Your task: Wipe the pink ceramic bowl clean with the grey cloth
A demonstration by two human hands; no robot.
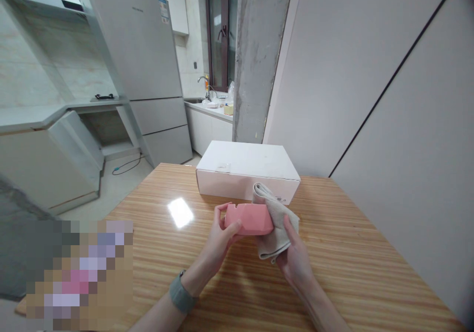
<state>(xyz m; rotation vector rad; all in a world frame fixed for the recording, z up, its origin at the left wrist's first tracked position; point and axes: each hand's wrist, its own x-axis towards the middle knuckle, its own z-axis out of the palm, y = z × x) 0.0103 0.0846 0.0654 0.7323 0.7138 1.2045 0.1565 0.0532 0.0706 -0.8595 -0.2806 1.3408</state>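
Note:
A pink ashtray [252, 219], with faceted sides and a small notch in its upper rim, is held up above the wooden table. My left hand [224, 231] is closed on its left end, thumb across the front and fingers behind. In my right hand [294, 253] is a folded grey cloth [276, 226], with the thumb pressed on its near face. The cloth lies against the right end of the ashtray and hides part of it. Whatever is inside the ashtray is hidden from this angle.
Behind my hands a white cardboard box [248, 162] stands on the wooden table [166, 258]. A blurred-out patch [79, 277] covers the table's left front. A pale wall [388, 125] borders the right side. Farther off are a fridge [148, 51] and a sink counter [211, 117].

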